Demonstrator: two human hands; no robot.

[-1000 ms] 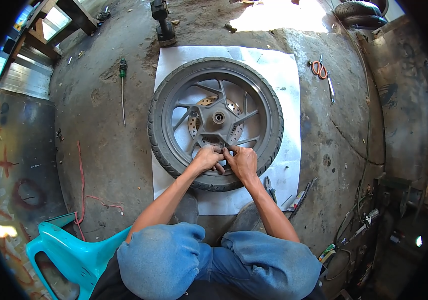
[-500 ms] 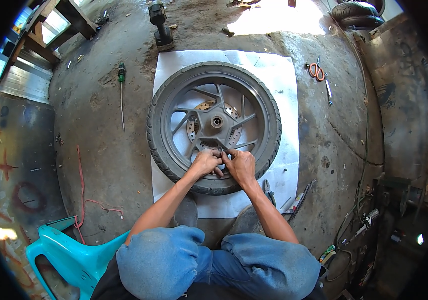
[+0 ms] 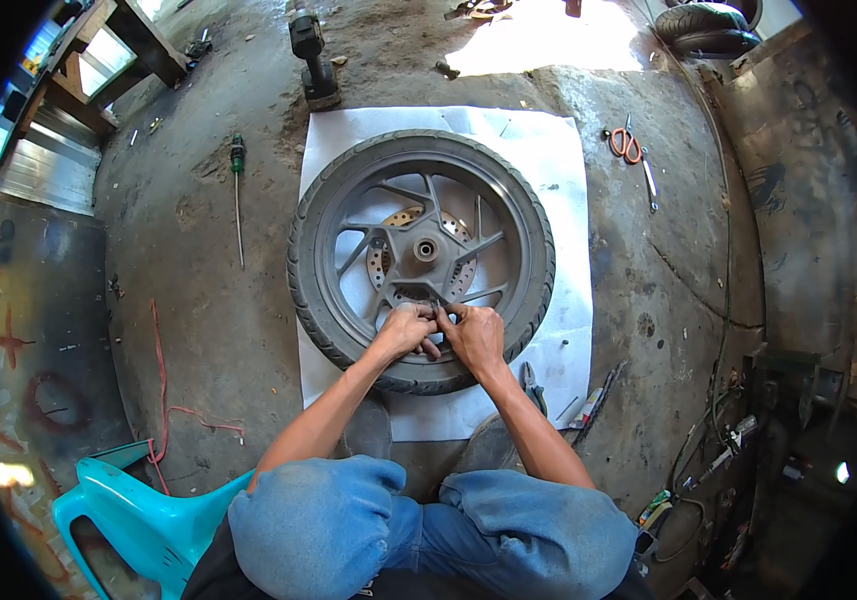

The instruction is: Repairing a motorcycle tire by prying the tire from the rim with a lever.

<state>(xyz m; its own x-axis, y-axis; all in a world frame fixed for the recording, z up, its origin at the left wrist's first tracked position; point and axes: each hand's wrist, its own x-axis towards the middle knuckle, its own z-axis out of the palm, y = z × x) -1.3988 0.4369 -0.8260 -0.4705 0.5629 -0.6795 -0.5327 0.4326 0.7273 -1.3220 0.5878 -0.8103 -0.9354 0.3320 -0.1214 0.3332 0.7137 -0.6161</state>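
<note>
A motorcycle wheel [image 3: 425, 148] with grey tyre, angular spokes and perforated brake disc [image 3: 462, 264] lies flat on a white sheet [image 3: 567, 270]. At the lower part of the rim, between spokes, my left hand [image 3: 403, 330] and my right hand [image 3: 475, 333] meet with fingertips pinched together around a small dark part too small to make out. Pliers [image 3: 534, 390] lie on the sheet beside my right forearm.
A screwdriver [image 3: 238, 200] lies left, a cordless power tool [image 3: 313, 60] beyond the sheet, scissors [image 3: 626, 145] and a spanner [image 3: 650, 185] right. A cyan plastic chair [image 3: 138, 515] is at lower left, stacked tyres [image 3: 703, 30] far right, metal panels [image 3: 33, 330] on both sides.
The whole view has shifted slightly, so the wheel and sheet sit lower and further left in the picture. My fingers have stayed at the same spot on the rim, moving only slightly.
</note>
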